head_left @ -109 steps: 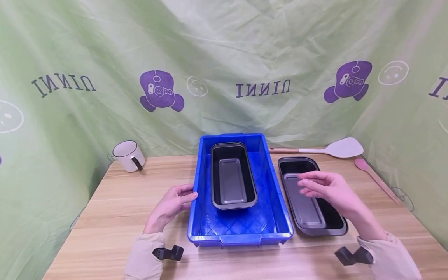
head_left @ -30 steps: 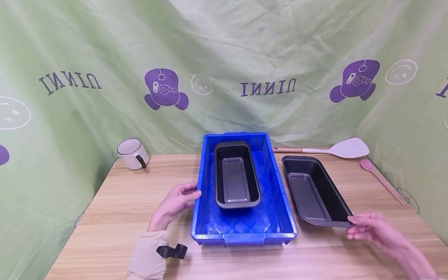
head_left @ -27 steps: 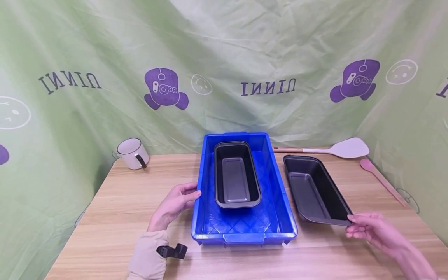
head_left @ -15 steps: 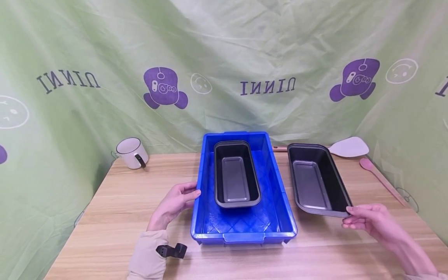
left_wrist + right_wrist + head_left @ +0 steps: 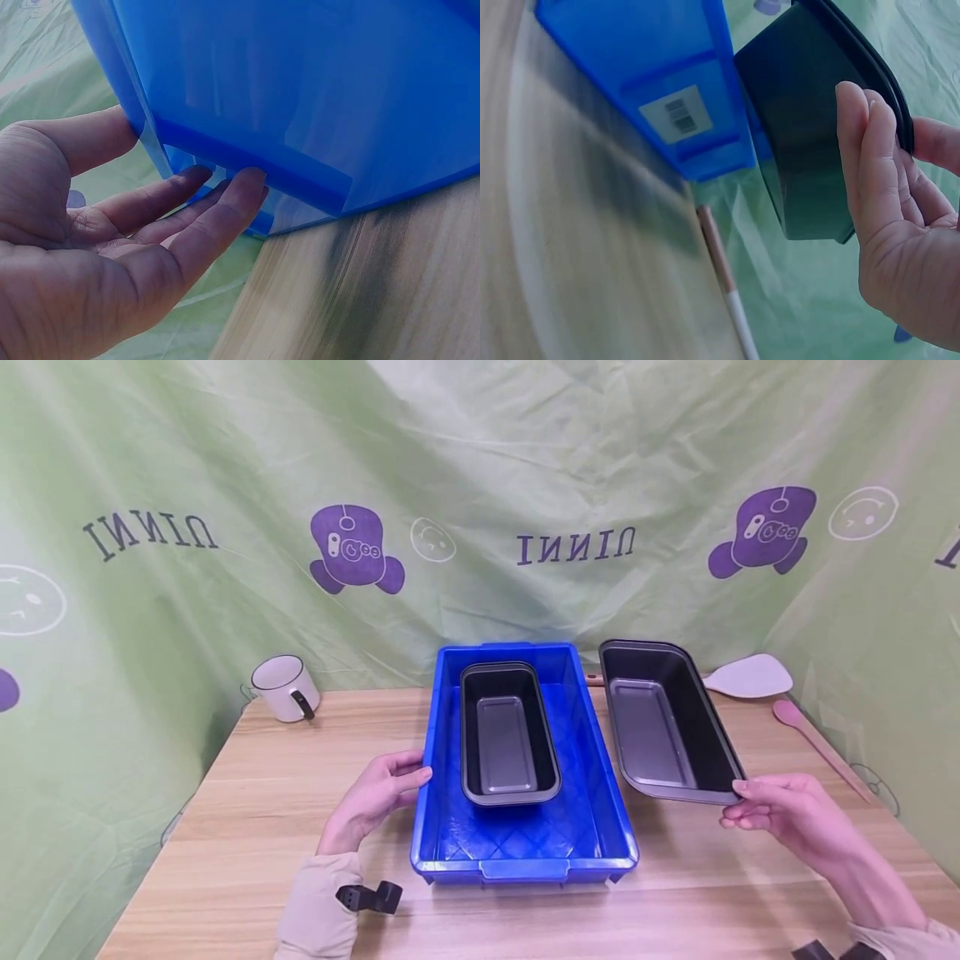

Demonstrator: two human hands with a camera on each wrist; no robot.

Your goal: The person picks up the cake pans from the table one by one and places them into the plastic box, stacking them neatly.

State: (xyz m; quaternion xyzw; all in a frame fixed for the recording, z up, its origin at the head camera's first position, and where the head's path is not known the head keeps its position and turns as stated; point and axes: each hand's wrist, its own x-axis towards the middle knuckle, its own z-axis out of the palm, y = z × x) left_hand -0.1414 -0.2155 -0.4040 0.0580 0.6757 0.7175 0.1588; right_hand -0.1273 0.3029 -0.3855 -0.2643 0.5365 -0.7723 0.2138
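Observation:
A dark loaf pan [image 5: 648, 727] is raised off the table just right of the blue plastic bin [image 5: 521, 870]. My right hand [image 5: 795, 814] pinches its near right corner, with the thumb on the rim and the fingers below; the right wrist view shows those fingers against the pan's outer wall [image 5: 802, 127]. Inside the bin lies another dark loaf pan [image 5: 504, 743]. At the bin's left side, my left hand [image 5: 378, 797] holds the rim. In the left wrist view, the thumb meets the rim's edge and the fingers [image 5: 217, 225] reach under the lip.
A white mug [image 5: 281, 689] with a black handle stands at the back left of the wooden table [image 5: 285, 777]. Behind the raised pan lies a white spatula [image 5: 750, 677], partly hidden. A pink spoon [image 5: 821, 747] lies along the right edge. Green cloth [image 5: 480, 460] hangs around the table.
My right hand, first over the right loaf pan, has taken its near corner and lifted it up off the table, lately shifting slightly left towards the bin. The left hand stays at the bin.

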